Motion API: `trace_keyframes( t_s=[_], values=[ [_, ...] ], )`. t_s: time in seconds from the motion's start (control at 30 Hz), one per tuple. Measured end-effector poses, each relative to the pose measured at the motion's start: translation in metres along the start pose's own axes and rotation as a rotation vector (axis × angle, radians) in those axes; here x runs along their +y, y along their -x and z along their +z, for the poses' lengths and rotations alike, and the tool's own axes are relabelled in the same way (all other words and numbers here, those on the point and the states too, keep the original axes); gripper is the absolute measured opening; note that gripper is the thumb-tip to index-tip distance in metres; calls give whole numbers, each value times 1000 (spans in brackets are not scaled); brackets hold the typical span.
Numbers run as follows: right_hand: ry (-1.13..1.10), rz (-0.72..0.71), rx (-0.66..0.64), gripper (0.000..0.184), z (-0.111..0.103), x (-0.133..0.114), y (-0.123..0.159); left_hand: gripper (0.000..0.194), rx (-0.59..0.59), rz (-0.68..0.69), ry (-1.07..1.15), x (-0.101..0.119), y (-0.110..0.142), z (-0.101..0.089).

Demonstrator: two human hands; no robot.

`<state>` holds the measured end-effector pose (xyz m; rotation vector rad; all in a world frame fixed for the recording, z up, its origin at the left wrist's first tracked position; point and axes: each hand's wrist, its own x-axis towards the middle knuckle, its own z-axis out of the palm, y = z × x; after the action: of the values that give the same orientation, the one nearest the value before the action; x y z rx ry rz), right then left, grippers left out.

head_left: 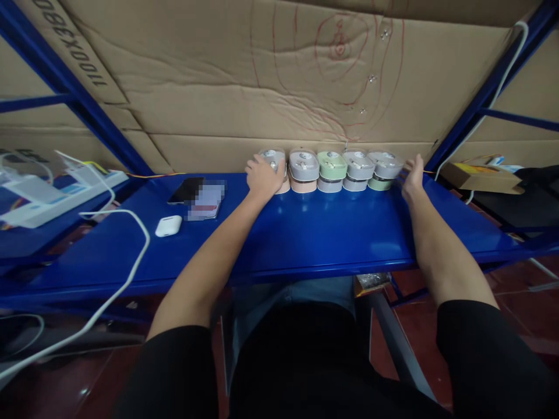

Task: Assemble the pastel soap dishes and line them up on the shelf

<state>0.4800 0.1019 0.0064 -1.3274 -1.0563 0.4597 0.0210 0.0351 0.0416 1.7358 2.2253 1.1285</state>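
A row of small oval containers with clear lids stands along the back of the blue table, stacked two high. At the left end, my left hand (264,174) is closed around a grey-lidded container (274,156), which it partly hides. Beside it are a grey-on-peach stack (304,166), a green-on-grey stack (332,165) and a grey stack (358,164). The rightmost stack (385,163) has a green lower container. Close to its right side, my right hand (413,177) is open, palm turned inward; whether it touches the stack I cannot tell.
On the blue table (323,238) to the left lie a dark phone (187,190), a blurred-out device (205,201) and a white earbud case (169,226). A white cable (142,233) crosses the left side. Behind stands a cardboard wall (209,110); an open cardboard box (484,177) is at right.
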Motion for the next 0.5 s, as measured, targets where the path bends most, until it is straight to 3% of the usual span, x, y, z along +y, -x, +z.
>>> trace_keyframes(
  t_s=[0.17,0.3,0.5],
  values=[
    [-230,238,-122,70,9,-2,2,66,-52,16,101,-13,-8,-5],
    [-307,264,-171,62,18,-1,0,63,-118,-49,204,-24,-21,-7],
    [-207,250,-207,58,25,2,8,59,-117,-94,225,-49,-40,-12]
  ],
)
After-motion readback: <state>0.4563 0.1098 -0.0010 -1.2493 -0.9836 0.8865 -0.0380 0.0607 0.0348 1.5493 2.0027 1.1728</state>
